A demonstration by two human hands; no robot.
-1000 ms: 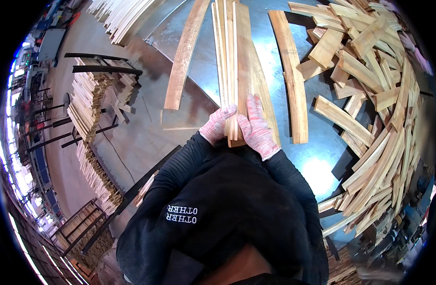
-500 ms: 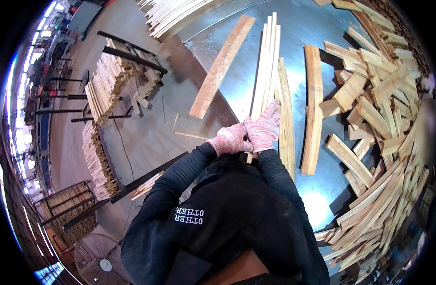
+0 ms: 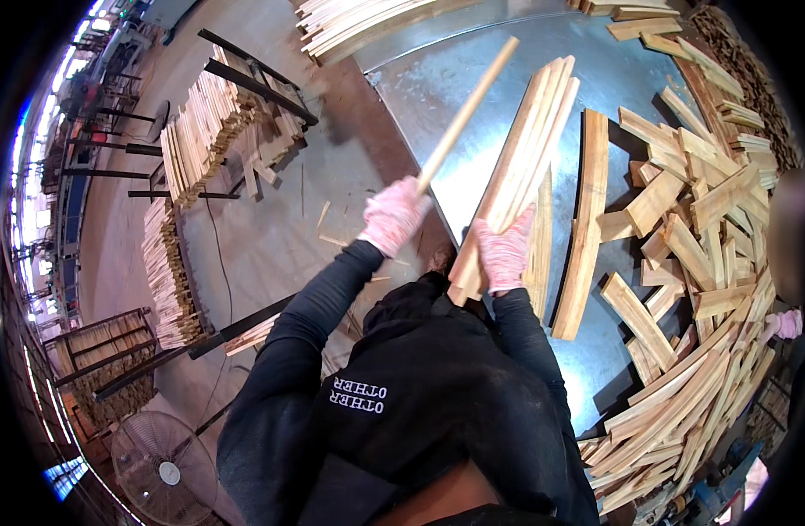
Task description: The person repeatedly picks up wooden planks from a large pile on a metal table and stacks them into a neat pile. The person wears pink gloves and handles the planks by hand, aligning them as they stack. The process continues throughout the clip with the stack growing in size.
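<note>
In my left hand (image 3: 394, 215), closed in a pink-and-white glove, is one end of a long wooden board (image 3: 468, 110). It is seen edge-on, slanting away up to the right, over the left edge of the metal table (image 3: 394, 74). My right hand (image 3: 506, 250), gloved alike, grips a small stack of wooden boards (image 3: 525, 145) near its close end, the thumb spread from the fingers. The stack is fanned a little and tilts to the right. Beside that hand lies a single board (image 3: 540, 237), partly covered by the stack. Farther right rests another loose board (image 3: 582, 223).
A jumbled heap of wooden pieces (image 3: 683, 219) covers the table's right side, with thin strips (image 3: 692, 403) piled nearer me. Stacked boards (image 3: 376, 31) sit at the far edge. On the left stand a black metal rack (image 3: 258, 92) with boards and a fan (image 3: 166, 473).
My hands were together at the near end of the stack. The left has moved left and taken hold of the loose board, now turned on edge. The stack has tilted right in my right hand.
</note>
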